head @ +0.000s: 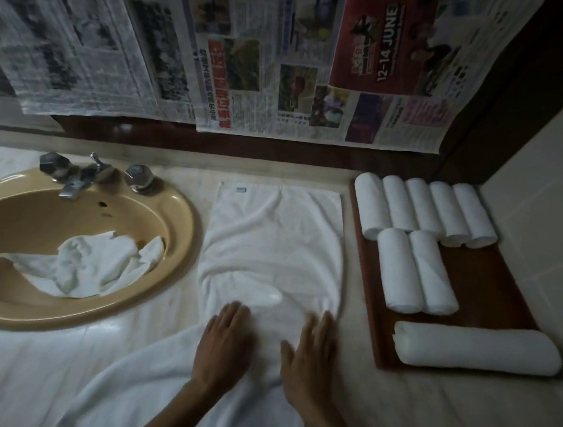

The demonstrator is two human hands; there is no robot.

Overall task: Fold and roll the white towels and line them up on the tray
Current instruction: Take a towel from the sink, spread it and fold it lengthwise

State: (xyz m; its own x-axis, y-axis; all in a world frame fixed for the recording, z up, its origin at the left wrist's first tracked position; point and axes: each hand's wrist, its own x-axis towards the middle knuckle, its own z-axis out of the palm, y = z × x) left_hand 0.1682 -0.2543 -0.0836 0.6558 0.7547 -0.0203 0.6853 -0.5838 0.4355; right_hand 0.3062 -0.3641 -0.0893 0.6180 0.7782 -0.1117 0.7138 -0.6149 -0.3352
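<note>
— White towel (pixel 273 247) lies spread flat on the pale bench (pixel 425 416), its labelled end at 12 o'clock and its near end trailing off the bench edge at 6.

— And the hands?

— Both rest flat on the towel's near part, palms down. Left hand (pixel 224 344) sits at 7 o'clock of the towel's middle, right hand (pixel 309 357) at 5 o'clock. Neither has a grip on anything; fingers are straight and slightly spread, pressing the cloth.

— Where's the tray?

— Brown tray (pixel 493 288) lies at 3 o'clock of the towel, just beside it, in the corner by the tiled wall (pixel 550 187). Five small rolls (pixel 425 210) line its far end, touching side by side. Two more rolls (pixel 417 273) sit just in front of them, at the tray's left side. One big roll (pixel 477 347) lies crosswise on the near end.

— Anything else?

— Tan sink (pixel 181 238) at 9 o'clock, with a crumpled white cloth (pixel 86 263) in the bowl and a metal tap (pixel 81 175) behind. Newspaper (pixel 220 52) covers the wall at 12.
</note>
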